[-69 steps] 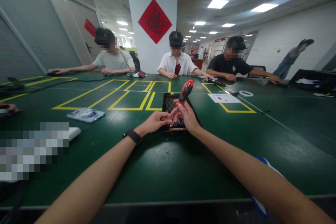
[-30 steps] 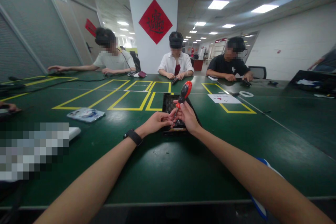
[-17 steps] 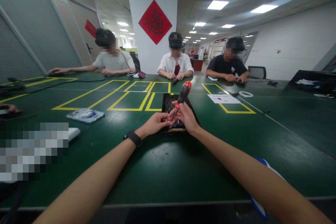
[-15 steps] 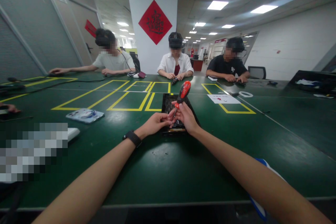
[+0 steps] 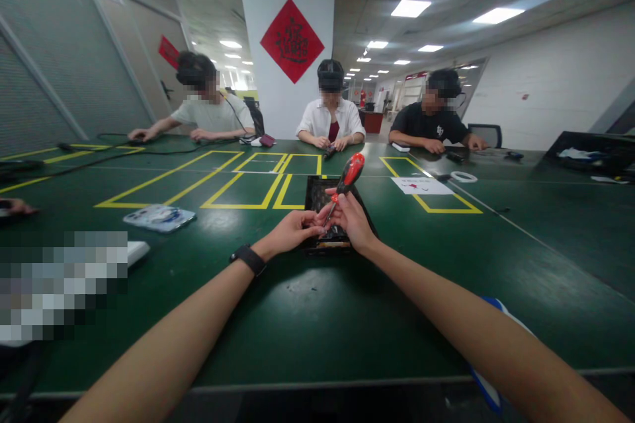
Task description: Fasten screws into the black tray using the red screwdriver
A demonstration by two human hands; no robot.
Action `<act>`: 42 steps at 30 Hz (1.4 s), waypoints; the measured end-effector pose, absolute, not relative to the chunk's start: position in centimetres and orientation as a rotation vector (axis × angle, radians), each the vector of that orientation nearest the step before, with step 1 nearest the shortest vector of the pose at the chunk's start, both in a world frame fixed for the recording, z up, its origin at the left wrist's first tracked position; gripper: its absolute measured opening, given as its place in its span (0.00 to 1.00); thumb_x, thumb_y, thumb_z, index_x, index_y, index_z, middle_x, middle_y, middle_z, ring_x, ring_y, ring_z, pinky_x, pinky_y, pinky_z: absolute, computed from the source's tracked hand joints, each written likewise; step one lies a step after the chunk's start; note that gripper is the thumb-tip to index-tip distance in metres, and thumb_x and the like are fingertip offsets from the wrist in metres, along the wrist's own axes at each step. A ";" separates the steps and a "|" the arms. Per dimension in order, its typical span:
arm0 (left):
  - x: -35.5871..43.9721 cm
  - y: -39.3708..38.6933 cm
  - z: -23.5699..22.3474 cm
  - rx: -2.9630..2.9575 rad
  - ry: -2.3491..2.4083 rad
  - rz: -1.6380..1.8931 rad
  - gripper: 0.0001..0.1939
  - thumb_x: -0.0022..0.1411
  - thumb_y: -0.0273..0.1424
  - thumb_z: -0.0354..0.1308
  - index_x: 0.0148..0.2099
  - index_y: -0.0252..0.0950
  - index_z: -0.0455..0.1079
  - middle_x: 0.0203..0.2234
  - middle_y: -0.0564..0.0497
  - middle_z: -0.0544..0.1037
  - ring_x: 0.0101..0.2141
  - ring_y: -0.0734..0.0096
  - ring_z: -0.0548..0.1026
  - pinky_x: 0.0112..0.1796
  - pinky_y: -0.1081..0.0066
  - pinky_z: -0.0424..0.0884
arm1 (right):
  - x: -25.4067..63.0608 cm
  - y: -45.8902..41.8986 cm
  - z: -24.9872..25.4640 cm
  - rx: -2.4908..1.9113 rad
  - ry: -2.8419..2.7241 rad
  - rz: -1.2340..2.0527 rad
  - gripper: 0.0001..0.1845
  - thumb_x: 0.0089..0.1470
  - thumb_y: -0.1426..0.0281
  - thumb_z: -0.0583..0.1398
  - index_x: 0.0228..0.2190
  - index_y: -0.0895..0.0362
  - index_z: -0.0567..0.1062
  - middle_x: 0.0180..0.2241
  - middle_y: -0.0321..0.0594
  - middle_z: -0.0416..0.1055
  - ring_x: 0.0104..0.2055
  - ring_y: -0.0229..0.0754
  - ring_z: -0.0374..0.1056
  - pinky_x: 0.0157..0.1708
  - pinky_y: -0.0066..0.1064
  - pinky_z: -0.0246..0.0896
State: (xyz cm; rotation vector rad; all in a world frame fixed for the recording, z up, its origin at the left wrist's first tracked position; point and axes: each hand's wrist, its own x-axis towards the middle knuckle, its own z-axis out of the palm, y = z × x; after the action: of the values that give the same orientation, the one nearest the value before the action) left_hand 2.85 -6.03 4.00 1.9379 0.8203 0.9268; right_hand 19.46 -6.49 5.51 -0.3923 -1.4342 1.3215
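My right hand (image 5: pixel 356 223) is closed around a screwdriver (image 5: pixel 351 173) with a red and black handle, near its red collar. The screwdriver leans, handle up and to the right, its thin shaft pointing down left. At the tip my left hand (image 5: pixel 292 231) is pinched together; whatever lies between its fingertips is too small to make out. Both hands are over a black, open, box-like housing (image 5: pixel 317 186) on the green table. Its inside looks dark and glossy, partly hidden by my fingers. A dark watch band is on my left wrist.
A phone-like item with a patterned back (image 5: pixel 159 217) lies to the left. Ahead right are a white paper sheet (image 5: pixel 421 186) and a white ring (image 5: pixel 464 177). Yellow tape outlines mark the table (image 5: pixel 297 317). Three people sit across it; another person's hand (image 5: pixel 20 207) shows at far left.
The screwdriver handle has turned slightly in my right hand; both hands stay in place. Across the table, the left and right co-workers' hands have shifted. A standing person at far right has left view.
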 end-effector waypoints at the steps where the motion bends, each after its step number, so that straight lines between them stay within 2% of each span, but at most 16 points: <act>1: 2.8 -6.0 4.0 1.923 0.792 0.904 0.15 0.53 0.38 0.57 0.35 0.29 0.69 0.28 0.50 0.74 0.29 0.73 0.70 0.33 0.72 0.65 | 19.5 -6.5 5.5 -0.392 -1.436 1.333 0.17 0.57 0.58 0.49 0.42 0.55 0.61 0.23 0.34 0.68 0.22 0.34 0.65 0.21 0.25 0.62; 5: 2.9 -6.3 4.3 1.926 0.758 0.880 0.14 0.54 0.37 0.56 0.35 0.29 0.70 0.29 0.49 0.75 0.31 0.72 0.71 0.34 0.71 0.65 | 19.5 -6.4 5.4 -0.396 -1.437 1.348 0.17 0.57 0.58 0.49 0.42 0.56 0.61 0.22 0.34 0.68 0.22 0.34 0.65 0.20 0.26 0.63; 11: 3.1 -6.5 4.6 2.032 0.894 0.977 0.15 0.48 0.38 0.62 0.31 0.31 0.69 0.24 0.53 0.72 0.26 0.76 0.68 0.30 0.74 0.64 | 19.5 -6.4 5.4 -0.409 -1.435 1.298 0.18 0.56 0.57 0.49 0.43 0.56 0.61 0.23 0.34 0.69 0.21 0.33 0.65 0.21 0.24 0.62; 14: 3.0 -6.4 4.4 2.040 0.929 0.980 0.14 0.49 0.39 0.60 0.30 0.30 0.69 0.23 0.53 0.72 0.25 0.76 0.68 0.29 0.74 0.64 | 19.5 -6.5 5.6 -0.418 -1.444 1.291 0.18 0.56 0.57 0.50 0.43 0.55 0.61 0.24 0.34 0.69 0.22 0.33 0.65 0.22 0.25 0.62; 20: 3.0 -6.4 4.2 1.939 0.836 0.907 0.16 0.54 0.39 0.56 0.36 0.29 0.71 0.28 0.49 0.75 0.29 0.72 0.70 0.32 0.72 0.65 | 19.4 -6.7 5.7 -0.432 -1.464 1.296 0.18 0.55 0.58 0.51 0.44 0.55 0.61 0.24 0.34 0.69 0.24 0.34 0.66 0.23 0.26 0.63; 29: 3.2 -6.4 4.1 2.010 0.914 0.994 0.14 0.48 0.38 0.62 0.29 0.30 0.68 0.22 0.54 0.71 0.24 0.77 0.66 0.28 0.75 0.63 | 19.3 -6.7 5.8 -0.430 -1.421 1.292 0.18 0.55 0.59 0.51 0.45 0.55 0.60 0.23 0.33 0.68 0.21 0.33 0.65 0.21 0.24 0.61; 37: 3.4 -6.6 4.4 2.011 0.876 0.990 0.15 0.56 0.38 0.55 0.37 0.31 0.72 0.29 0.49 0.76 0.31 0.70 0.71 0.37 0.70 0.66 | 19.3 -6.5 5.8 -0.454 -1.372 1.308 0.19 0.54 0.57 0.51 0.44 0.55 0.60 0.24 0.34 0.69 0.22 0.34 0.66 0.21 0.25 0.62; 39: 3.3 -6.4 4.5 2.056 0.973 1.117 0.14 0.56 0.39 0.54 0.37 0.33 0.72 0.31 0.49 0.76 0.34 0.69 0.71 0.41 0.69 0.65 | 19.5 -6.0 6.2 -0.485 -1.318 1.273 0.19 0.54 0.56 0.50 0.42 0.55 0.61 0.23 0.33 0.68 0.20 0.33 0.64 0.18 0.23 0.58; 42: 2.9 -5.8 4.0 2.040 1.145 1.310 0.14 0.57 0.39 0.53 0.37 0.35 0.72 0.34 0.49 0.75 0.38 0.68 0.71 0.44 0.68 0.64 | 21.1 -4.4 7.0 -0.652 -1.220 1.098 0.20 0.55 0.53 0.48 0.38 0.57 0.63 0.16 0.29 0.62 0.12 0.29 0.51 0.12 0.21 0.44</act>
State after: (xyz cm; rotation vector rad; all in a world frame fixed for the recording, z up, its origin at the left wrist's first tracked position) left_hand 2.91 -5.76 4.02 2.0404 1.1448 1.3100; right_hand 21.07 -4.37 7.01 -0.6517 -1.2198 1.0977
